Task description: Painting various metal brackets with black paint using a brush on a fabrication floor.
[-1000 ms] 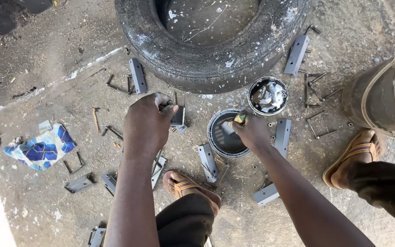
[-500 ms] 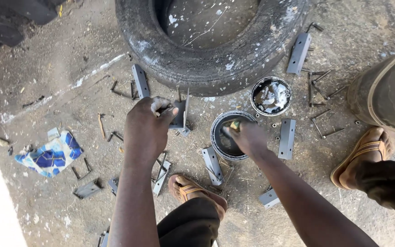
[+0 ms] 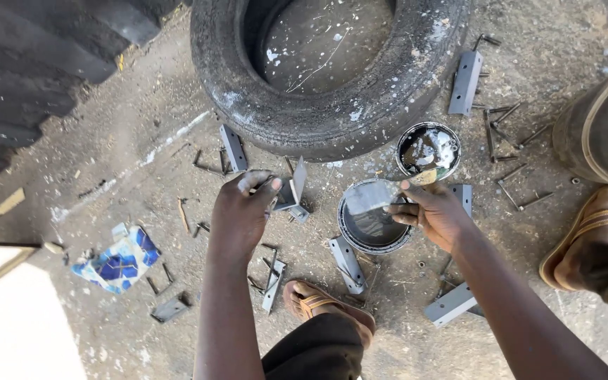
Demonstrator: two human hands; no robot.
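Observation:
My left hand grips a grey metal bracket by its end, holding it just above the dirt floor in front of the tyre. My right hand holds a paintbrush whose grey-coated bristles rest over the rim of a paint can with dark grey paint inside. The can's lid, smeared with paint, lies just behind the can.
An old tyre lies ahead. Several grey brackets and bent rods are scattered on the dirt. A drum stands at the right, a blue-and-white wrapper at the left. My sandalled feet are below.
My right hand has drawn the brush up out of the can toward its rim. The left hand has raised the bracket slightly. The view shifted a little to the left.

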